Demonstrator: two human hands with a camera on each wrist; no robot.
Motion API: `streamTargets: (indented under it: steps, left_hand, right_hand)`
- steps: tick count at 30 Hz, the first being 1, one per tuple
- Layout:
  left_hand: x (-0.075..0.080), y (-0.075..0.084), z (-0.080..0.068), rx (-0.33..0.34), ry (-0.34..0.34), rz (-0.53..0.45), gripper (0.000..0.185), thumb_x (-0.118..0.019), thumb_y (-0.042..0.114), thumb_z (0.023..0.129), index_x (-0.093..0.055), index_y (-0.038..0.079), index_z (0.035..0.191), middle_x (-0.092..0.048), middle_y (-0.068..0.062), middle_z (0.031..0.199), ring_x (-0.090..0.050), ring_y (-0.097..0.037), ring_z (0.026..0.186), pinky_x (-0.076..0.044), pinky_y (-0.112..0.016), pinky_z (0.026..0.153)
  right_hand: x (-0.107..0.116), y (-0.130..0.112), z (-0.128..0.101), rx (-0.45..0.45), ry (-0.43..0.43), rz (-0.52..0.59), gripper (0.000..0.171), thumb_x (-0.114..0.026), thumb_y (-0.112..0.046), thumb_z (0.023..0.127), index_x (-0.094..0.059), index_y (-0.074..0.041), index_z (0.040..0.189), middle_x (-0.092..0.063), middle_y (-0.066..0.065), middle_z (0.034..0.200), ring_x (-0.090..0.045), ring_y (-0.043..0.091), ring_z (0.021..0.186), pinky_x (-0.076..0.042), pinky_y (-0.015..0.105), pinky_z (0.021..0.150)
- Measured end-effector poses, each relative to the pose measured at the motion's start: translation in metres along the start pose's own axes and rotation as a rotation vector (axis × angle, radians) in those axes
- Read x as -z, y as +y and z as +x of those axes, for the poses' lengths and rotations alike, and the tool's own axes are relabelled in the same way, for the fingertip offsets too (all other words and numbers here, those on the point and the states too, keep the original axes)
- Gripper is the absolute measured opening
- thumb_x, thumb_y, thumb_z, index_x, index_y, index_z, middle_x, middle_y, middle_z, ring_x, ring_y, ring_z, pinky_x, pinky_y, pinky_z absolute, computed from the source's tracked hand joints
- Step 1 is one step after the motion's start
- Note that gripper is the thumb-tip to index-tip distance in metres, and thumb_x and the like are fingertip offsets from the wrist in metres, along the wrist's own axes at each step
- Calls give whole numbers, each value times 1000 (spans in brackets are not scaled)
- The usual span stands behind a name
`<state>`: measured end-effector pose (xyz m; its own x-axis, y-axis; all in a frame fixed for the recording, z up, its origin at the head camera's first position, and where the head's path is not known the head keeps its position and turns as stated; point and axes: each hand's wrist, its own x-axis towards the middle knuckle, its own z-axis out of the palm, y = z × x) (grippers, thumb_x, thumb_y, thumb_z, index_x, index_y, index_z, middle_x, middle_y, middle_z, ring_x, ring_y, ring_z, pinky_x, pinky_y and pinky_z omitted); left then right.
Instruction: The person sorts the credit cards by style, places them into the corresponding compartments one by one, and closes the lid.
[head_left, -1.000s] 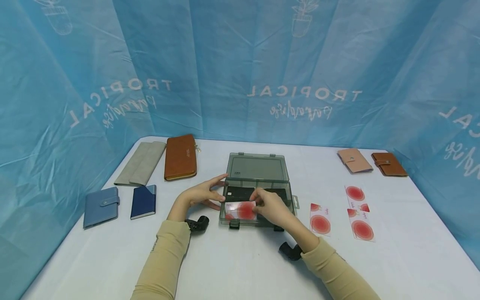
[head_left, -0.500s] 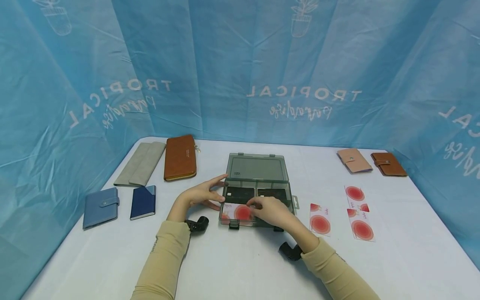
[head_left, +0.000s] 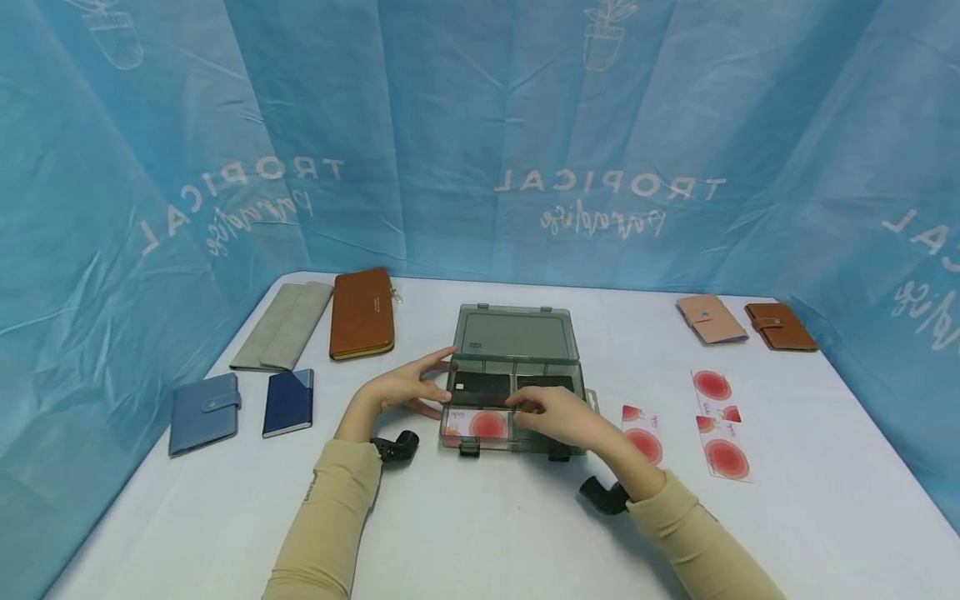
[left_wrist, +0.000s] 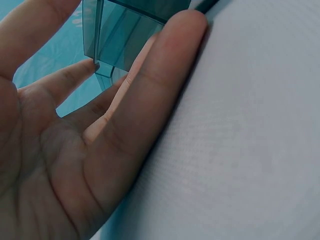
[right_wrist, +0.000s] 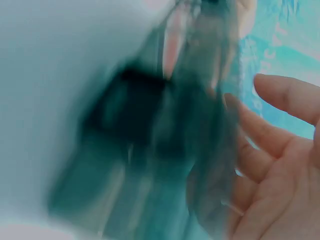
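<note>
The left hand (head_left: pixel 408 387) rests with straight, spread fingers against the left wall of the storage box (head_left: pixel 517 367), its edge lying on the desk (head_left: pixel 480 525); the left wrist view shows the fingertips (left_wrist: pixel 185 25) touching the box's translucent corner, gripping nothing. The right hand (head_left: pixel 558 415) lies over the box's front right compartment, fingers relaxed and extended toward the divider; the right wrist view is blurred, showing only loose open fingers (right_wrist: pixel 280 95) beside the box wall. The two hands are apart, one on each side of the box.

A card with a red circle (head_left: pixel 480 423) lies flat in the box's front left compartment, just left of the right hand. Behind it, two dark compartments sit below the open lid (head_left: pixel 514 333).

Right of the box, more red-circle cards (head_left: pixel 716 421) lie on the desk, with a pink wallet (head_left: pixel 711 319) and a small brown wallet (head_left: pixel 780 326) further back. Left of the box lie a long brown wallet (head_left: pixel 362 313), a grey wallet (head_left: pixel 283 325), a navy card holder (head_left: pixel 288 402) and a blue wallet (head_left: pixel 204 412).
</note>
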<state>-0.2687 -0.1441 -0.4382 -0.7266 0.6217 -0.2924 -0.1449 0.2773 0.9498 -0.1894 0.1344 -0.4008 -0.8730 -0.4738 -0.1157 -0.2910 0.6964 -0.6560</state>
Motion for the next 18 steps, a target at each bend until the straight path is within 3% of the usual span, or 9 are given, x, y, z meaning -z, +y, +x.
streamTargets:
  steps: [4, 8, 13, 18]
  left_hand:
    - [1, -1, 1, -9, -14, -5, 86, -64, 5, 85, -10, 23, 150, -9, -18, 151, -52, -33, 108, -55, -46, 79]
    - [2, -2, 2, -18, -21, -10, 86, -64, 5, 85, -10, 22, 150, -10, -18, 150, -48, -37, 114, -55, -46, 79]
    - [2, -2, 2, -22, -29, -15, 86, -64, 5, 85, -10, 22, 150, -9, -18, 150, -49, -35, 112, -55, -46, 79]
    - [2, -2, 1, -22, -26, -15, 86, -64, 5, 86, -10, 22, 150, -8, -19, 150, -53, -29, 104, -55, -46, 80]
  right_hand:
    - [25, 14, -21, -3, 99, 33, 25, -55, -19, 93, -62, -10, 115, -64, 4, 103, -58, 16, 90, -52, 34, 75]
    - [48, 35, -42, -82, 174, 21, 25, -57, -18, 92, -62, -8, 114, -62, 9, 100, -58, 20, 85, -52, 32, 69]
    - [60, 59, -67, -298, 143, -96, 34, -63, -22, 87, -56, -2, 113, -60, 10, 92, -55, 22, 80, -51, 33, 63]
    - [55, 68, -81, -527, 78, -308, 55, -67, -41, 81, -51, 7, 102, -50, 6, 68, -49, 19, 62, -42, 28, 50]
